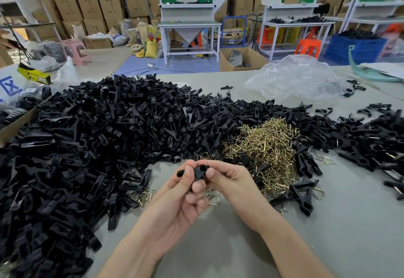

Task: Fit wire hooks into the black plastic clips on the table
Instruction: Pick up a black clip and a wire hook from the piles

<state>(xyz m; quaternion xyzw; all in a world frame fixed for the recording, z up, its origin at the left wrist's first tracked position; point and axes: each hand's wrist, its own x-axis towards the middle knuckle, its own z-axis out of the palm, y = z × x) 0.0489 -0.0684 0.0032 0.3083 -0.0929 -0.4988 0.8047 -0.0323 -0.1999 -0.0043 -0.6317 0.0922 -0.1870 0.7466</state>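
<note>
Both hands meet above the table [218, 245]. Left hand [181, 199] and right hand [227, 179] pinch one black clip [197, 171] between thumbs and fingertips. Heap of wire hooks [262, 146] just beyond right fingers; clip pile [87, 135] beyond left fingers.

L hand [181, 201], R hand [229, 182]: bare, short nails.

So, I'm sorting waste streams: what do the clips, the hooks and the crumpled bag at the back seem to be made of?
Clips: moulded black plastic, semi-gloss, with soft highlights on flat faces. Hooks: thin bent wire, brassy yellow and glinting, so probably plated metal; base metal unclear. Bag: thin clear plastic film, crinkled, see-through and shiny.
</note>
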